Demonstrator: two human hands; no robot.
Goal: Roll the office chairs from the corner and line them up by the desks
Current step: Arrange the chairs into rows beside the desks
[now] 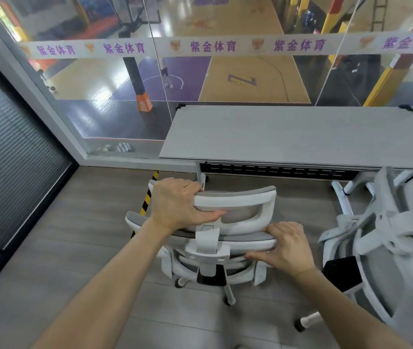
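White-framed, grey-mesh office chair [238, 238] at lower centre of frame, back towards the camera, seat side facing the desk [288, 132]. It stands on grey wood-look floor [74, 248], just before the desk's left end. Castors visible beneath, at bottom centre.

Left hand [177, 205]: clasps the left end of the headrest [248, 197]. Fingers curl over the top edge, thumb lies along the lower bar.

Right hand [288, 248]: grasps the top rim of the backrest on its right side. Fingers hook over the rim, thumb tucked underneath, pointing towards frame centre. Both forearms bare, reaching in from the bottom corners.

Desk: pale grey top, centre right of frame, running off the right edge. Black perforated tray under its near edge, white legs below.

Second chair [376, 235], same white and grey make, at right edge of frame, just beside the held one. Cannot tell whether the two touch.

Yellow-and-black hazard tape [147, 200] on the floor, left of the held chair, partly hidden by the left hand.

Glass wall [99, 117] behind the desk, across the upper frame, with a white strip [213, 46] of purple characters. Basketball court [250, 81] seen through it. Dark slatted blinds [6, 147] at left edge.
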